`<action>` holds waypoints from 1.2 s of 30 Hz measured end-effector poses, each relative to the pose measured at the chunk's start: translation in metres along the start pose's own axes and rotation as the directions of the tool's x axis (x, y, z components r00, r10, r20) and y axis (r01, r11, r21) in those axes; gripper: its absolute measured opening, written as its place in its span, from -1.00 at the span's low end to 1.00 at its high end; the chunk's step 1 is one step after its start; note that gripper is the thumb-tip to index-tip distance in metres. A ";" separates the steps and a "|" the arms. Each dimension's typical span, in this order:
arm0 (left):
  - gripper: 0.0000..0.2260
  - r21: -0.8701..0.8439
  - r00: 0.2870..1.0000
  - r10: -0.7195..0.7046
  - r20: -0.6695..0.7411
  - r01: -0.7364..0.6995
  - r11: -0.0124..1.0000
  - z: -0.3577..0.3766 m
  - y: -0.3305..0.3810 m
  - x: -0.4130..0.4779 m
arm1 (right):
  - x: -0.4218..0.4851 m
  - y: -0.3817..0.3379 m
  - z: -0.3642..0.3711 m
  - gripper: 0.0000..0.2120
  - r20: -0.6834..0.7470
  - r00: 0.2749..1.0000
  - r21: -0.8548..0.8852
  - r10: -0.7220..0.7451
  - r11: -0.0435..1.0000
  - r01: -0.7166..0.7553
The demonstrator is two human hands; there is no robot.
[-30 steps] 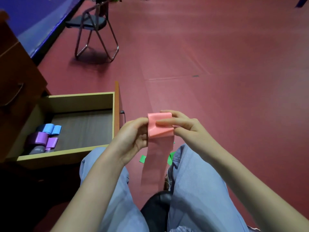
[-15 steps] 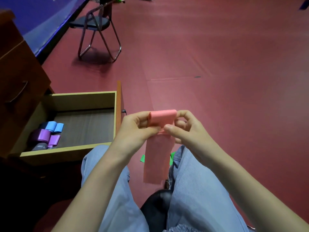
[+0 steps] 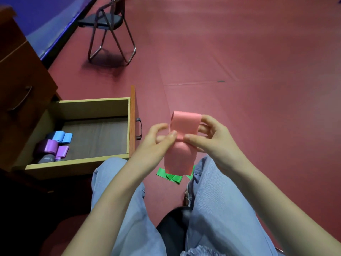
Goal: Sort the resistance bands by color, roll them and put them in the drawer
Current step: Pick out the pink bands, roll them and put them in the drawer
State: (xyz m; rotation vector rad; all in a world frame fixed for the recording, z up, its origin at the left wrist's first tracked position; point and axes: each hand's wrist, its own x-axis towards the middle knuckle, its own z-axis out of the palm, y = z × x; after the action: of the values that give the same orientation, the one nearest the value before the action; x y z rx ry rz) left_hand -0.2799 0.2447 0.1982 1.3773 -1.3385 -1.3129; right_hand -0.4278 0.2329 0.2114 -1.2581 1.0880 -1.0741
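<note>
Left grip [image 3: 156, 145] and right grip [image 3: 217, 143] pinch the half-rolled pink band [image 3: 185, 122], its tail hanging toward 6 o'clock. A green band [image 3: 170, 177] lies on the floor below. The drawer [image 3: 77, 164] at 9 o'clock holds blue rolls [image 3: 59, 136] and purple rolls [image 3: 48, 147].

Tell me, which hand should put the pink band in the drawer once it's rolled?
Probably the left hand. Both hands pinch the pink band, but the open drawer sits on the person's left, nearer that hand. The right hand would have to cross over the body.
</note>
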 end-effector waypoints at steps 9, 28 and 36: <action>-0.74 -0.092 0.984 -0.176 0.014 0.176 0.980 0.007 0.001 0.005 | 0.001 0.008 0.005 -0.66 -0.107 0.968 -0.064 -0.228 0.973 0.222; -0.85 -0.250 0.992 -0.125 -0.014 0.117 0.961 0.025 0.003 0.001 | -0.014 0.019 0.012 -0.51 -0.096 0.992 0.001 -0.076 0.997 0.077; -0.91 -0.297 0.968 -0.030 -0.248 -0.047 0.954 0.042 0.002 0.003 | -0.017 0.017 0.028 -0.66 -0.100 0.994 0.123 0.039 0.992 -0.026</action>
State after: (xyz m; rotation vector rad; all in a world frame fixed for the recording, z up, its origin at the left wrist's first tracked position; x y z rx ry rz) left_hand -0.3216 0.2461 0.1934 1.2729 -0.9306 -1.2320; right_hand -0.4024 0.2548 0.1956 -1.0957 1.0992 -1.1725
